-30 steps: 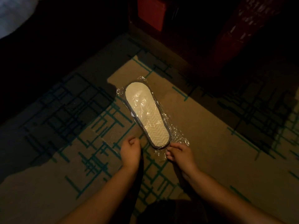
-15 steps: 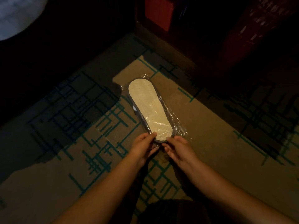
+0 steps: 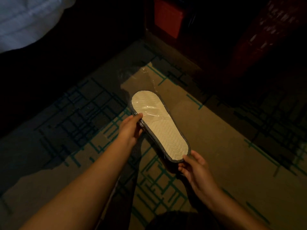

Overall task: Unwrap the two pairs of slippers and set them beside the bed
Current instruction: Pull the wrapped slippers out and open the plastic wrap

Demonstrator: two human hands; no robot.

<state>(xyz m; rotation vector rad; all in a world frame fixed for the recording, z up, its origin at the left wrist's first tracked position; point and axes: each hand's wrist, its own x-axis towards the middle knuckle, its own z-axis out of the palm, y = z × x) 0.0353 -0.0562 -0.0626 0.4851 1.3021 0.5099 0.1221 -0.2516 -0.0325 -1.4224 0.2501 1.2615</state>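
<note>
Slippers (image 3: 160, 126) lie sole-up half out of the plastic wrapper (image 3: 141, 77), left hand (image 3: 131, 128) pinching the film, right hand (image 3: 193, 166) gripping the heel to slide them free.

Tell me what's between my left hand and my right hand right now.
In the head view, the slipper pack spans that stretch, pale sole up: the left hand holds its side edge at the plastic wrap, the right hand its bare near end.

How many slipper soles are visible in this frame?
1. The pale sole faces up in the middle of the carpet, half out of its clear wrap, held by the left hand and right hand. Its pair may be hidden underneath.
</note>
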